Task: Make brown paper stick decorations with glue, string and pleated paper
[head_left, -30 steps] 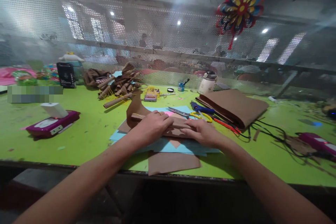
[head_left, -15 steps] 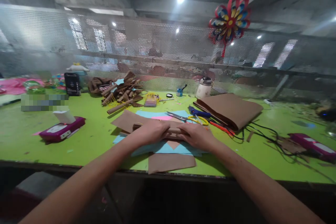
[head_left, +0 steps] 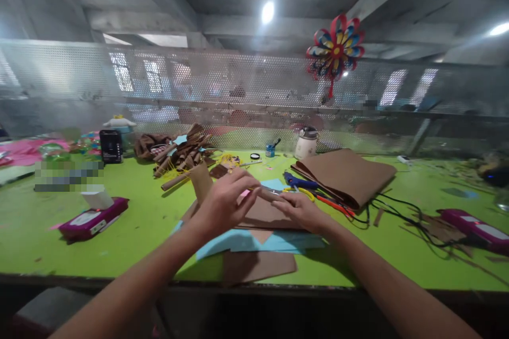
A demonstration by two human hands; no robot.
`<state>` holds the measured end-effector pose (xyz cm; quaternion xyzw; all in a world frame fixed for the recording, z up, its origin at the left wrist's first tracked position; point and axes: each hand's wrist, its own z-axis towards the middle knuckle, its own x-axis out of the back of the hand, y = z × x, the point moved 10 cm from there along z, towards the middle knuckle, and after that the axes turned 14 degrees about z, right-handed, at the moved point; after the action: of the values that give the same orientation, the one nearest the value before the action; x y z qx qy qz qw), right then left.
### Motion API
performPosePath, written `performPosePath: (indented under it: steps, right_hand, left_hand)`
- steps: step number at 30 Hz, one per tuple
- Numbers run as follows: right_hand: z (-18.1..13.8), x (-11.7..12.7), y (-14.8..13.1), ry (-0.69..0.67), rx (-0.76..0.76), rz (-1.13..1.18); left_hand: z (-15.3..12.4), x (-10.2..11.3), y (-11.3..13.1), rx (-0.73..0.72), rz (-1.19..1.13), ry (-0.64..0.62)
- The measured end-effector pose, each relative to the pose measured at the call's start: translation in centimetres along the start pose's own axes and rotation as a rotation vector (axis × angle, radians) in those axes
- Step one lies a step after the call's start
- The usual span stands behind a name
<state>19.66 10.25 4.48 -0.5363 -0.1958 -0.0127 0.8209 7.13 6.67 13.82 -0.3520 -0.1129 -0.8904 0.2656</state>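
My left hand (head_left: 227, 202) and my right hand (head_left: 299, 211) pinch the two ends of a thin brown paper roll (head_left: 269, 195) and hold it just above the worktop. A brown paper strip (head_left: 202, 181) stands up at an angle behind my left hand; I cannot tell whether it joins the roll. Beneath the hands lies a flat brown paper sheet (head_left: 264, 213) on light blue paper (head_left: 286, 243). Another brown piece (head_left: 260, 267) lies at the table's front edge. Behind the roll are yellow-handled scissors (head_left: 305, 194), their blades partly covered by the hands and roll.
On the green table (head_left: 147, 238), a blue glue gun (head_left: 300, 181) and folded brown paper (head_left: 345, 174) lie right. Black cables (head_left: 413, 217) lead to a purple power strip (head_left: 477, 226). Another power strip (head_left: 95, 218) and several brown rolls (head_left: 185, 156) are at left.
My left hand has lifted and turned, with the brown roll raised off the papers. The brown strip by it now stands up. The view has tilted upward a little.
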Motion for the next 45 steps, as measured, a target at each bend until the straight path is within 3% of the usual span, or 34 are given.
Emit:
performPosePath:
  steps: [1, 2, 4, 7, 10, 12, 17, 23, 26, 28, 32, 34, 38, 45]
  right_hand:
    - [0.0, 0.1, 0.6, 0.015, -0.059, 0.116]
    - [-0.1, 0.0, 1.3, 0.018, -0.124, 0.247]
    - [-0.4, -0.6, 2.1, 0.003, -0.227, 0.502]
    - [-0.8, -1.6, 1.9, -0.039, -0.272, 0.739]
    - [-1.0, -2.6, 1.4, -0.108, -0.294, 0.846]
    - [-1.1, -3.2, 1.1, -0.152, -0.298, 0.898]
    - [-1.3, -4.0, 1.2, -0.164, -0.329, 0.955]
    - [-1.5, -5.5, 1.1, -0.210, -0.330, 0.981]
    - [-1.5, -5.7, 1.5, -0.199, -0.325, 0.885]
    - [-1.3, -4.7, 1.5, -0.153, -0.287, 0.659]
    - [-0.9, 0.9, -2.0, 0.178, 0.067, 0.010]
    - [-1.5, 2.6, -4.4, 0.296, 0.254, -0.148]
    - [-2.0, 2.3, -6.3, 0.259, 0.414, -0.237]
    - [-1.9, 0.7, -6.5, 0.202, 0.449, -0.337]
  left_hand:
    - [-0.4, 0.0, -0.8, 0.112, -0.085, 0.022]
    - [-0.9, -1.1, -1.7, 0.222, -0.176, -0.038]
    - [-2.3, -5.2, -3.0, 0.413, -0.407, -0.281]
    - [-3.5, -9.3, -3.8, 0.659, -0.859, -0.423]
    - [-1.8, -9.8, -2.5, 0.598, -1.284, -0.362]
    - [-0.9, -9.3, -2.1, 0.558, -1.413, -0.284]
    - [-1.1, -9.8, -2.6, 0.606, -1.499, -0.138]
    - [-1.6, -10.0, -1.9, 0.618, -1.517, -0.127]
    - [-1.8, -10.1, -2.0, 0.666, -1.504, -0.136]
    - [-1.8, -10.0, -2.3, 0.689, -1.496, -0.134]
    - [-2.2, -9.9, -2.8, 0.709, -1.498, -0.155]
    - [-2.6, -10.4, -2.4, 0.716, -1.492, -0.240]
    - [-3.2, -11.7, -1.1, 0.680, -1.437, -0.409]
    - [-3.3, -12.6, 0.0, 0.619, -1.354, -0.462]
